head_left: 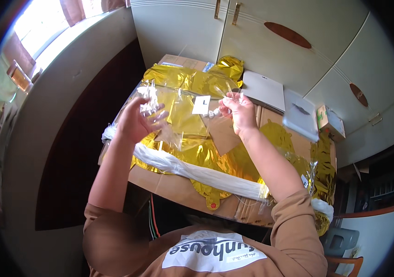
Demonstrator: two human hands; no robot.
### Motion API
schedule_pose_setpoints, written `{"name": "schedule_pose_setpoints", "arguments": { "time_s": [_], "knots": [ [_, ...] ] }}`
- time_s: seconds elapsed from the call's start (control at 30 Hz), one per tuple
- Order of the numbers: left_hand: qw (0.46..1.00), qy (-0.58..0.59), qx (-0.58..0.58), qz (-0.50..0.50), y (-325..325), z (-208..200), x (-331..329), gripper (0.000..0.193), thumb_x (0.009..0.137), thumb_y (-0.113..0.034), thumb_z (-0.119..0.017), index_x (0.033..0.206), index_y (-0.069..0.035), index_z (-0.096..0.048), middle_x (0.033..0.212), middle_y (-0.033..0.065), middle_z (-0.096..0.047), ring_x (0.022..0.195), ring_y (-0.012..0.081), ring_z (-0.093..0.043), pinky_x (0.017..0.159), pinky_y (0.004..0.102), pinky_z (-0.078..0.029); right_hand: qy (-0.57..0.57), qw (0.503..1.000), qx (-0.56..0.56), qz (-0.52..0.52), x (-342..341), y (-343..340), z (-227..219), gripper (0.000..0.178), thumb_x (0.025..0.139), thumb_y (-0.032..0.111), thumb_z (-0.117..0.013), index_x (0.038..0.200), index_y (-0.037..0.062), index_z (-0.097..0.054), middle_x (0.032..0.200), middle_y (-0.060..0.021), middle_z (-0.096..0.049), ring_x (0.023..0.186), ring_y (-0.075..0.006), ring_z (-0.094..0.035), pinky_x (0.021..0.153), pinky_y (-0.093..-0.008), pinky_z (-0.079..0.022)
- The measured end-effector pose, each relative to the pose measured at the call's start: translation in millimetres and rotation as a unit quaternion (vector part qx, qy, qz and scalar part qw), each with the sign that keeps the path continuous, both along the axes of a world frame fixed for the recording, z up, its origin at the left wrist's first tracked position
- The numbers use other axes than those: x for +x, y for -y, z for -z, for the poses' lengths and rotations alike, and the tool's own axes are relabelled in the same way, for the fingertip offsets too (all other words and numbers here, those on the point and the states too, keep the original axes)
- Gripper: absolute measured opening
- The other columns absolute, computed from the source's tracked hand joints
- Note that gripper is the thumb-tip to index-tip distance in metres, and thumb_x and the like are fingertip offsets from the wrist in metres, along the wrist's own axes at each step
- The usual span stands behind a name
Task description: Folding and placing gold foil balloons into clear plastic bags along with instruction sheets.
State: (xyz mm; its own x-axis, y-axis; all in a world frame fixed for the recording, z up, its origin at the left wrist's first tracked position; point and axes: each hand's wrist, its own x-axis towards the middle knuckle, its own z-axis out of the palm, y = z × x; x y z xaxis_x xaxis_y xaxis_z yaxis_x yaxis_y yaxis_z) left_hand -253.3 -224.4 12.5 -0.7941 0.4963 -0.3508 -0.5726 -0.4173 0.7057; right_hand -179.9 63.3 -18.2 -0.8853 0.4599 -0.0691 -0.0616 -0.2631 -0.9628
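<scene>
My right hand (241, 111) is closed, with thumb and fingertips pinched on a thin piece of clear plastic (227, 90). Beside its fingertips are a white card (201, 105) and several small white pieces (212, 113). My left hand (137, 121) is raised over the left part of the table, fingers spread. Near its thumb and fingers lies a crinkled clear plastic packet (149, 98) with white bits in it; whether they touch, I cannot tell. Flat gold foil (192, 79) and a clear plastic sheet (185, 117) lie between and beyond the hands.
A long bundle of white strands (197, 174) crosses the near side, over gold foil and cardboard (160, 185). At the back right are a flat white box (264, 90), a clear plastic tray (301, 115) and a small carton (331, 122). Pale cabinets (271, 51) rise behind.
</scene>
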Motion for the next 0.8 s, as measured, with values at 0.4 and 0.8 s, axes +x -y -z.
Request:
{"name": "schedule_pose_setpoints", "arguments": {
  "time_s": [0.4, 0.8],
  "knots": [
    [0.834, -0.448, -0.302, -0.111, -21.9, -16.0, -182.0, 0.086, 0.079, 0.011, -0.063, 0.150, 0.003, -0.016, 0.099, 0.0142, -0.067, 0.079, 0.0161, -0.066, 0.065, 0.0256, -0.053, 0.003, 0.997, 0.069, 0.020, -143.2, -28.2, -8.2, 0.031, 0.078, 0.018, -0.079, 0.099, 0.0060, -0.060, 0.083, -0.0038, -0.066, 0.066, -0.0106, -0.062, 0.055, -0.0234, -0.047],
    [0.483, -0.597, -0.525, -0.366, -108.8, 28.0, -292.6, 0.035, 0.081, -0.023, -0.073, 0.107, -0.012, -0.052, 0.113, 0.0092, -0.055, 0.105, 0.0325, -0.058, 0.088, 0.0435, -0.046, -0.064, 0.763, 0.639, 0.077, -243.2, -48.1, 26.1, 0.091, 0.078, 0.000, -0.070, 0.151, 0.0204, -0.021, 0.123, -0.0226, -0.059, 0.098, -0.0323, -0.064, 0.084, -0.0398, -0.054]
  ]
}}
